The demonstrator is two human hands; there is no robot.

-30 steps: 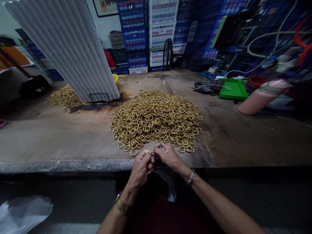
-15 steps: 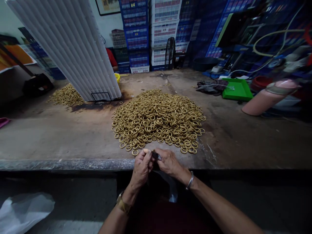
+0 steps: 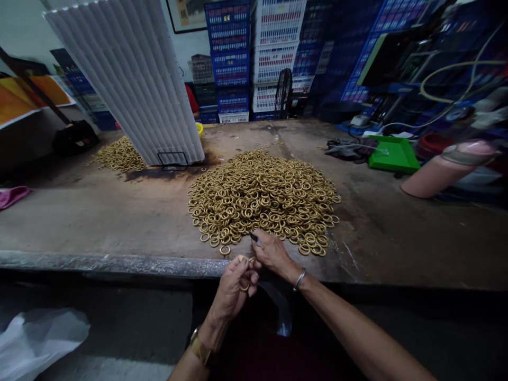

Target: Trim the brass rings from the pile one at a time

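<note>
A large heap of brass-coloured rings (image 3: pixel 262 196) lies on the worktable in front of me. My left hand (image 3: pixel 235 283) is closed just off the table's front edge, pinching a brass ring (image 3: pixel 245 288) low in its fingers. Another ring (image 3: pixel 251 260) shows by its fingertips, close to the right hand. A tan cover seems to sit on one left fingertip. At the near side of the heap, my right hand (image 3: pixel 273 254) is closed around a small tool (image 3: pixel 254 238) with a dark tip and a greyish body. Its exact kind is not clear.
A tall white corrugated panel (image 3: pixel 130 79) leans on the table beside a smaller ring pile (image 3: pixel 119 154). To the right are a green tray (image 3: pixel 392 153) and a pink cylinder (image 3: pixel 444 172). Stacked crates (image 3: pixel 230 58) stand behind; a person's red sleeve (image 3: pixel 192 100) shows past the panel.
My hands were together at the tool and have parted. The left hand is lower with rings now visible; the right hand holds the tool up toward the heap. The view has shifted slightly.
</note>
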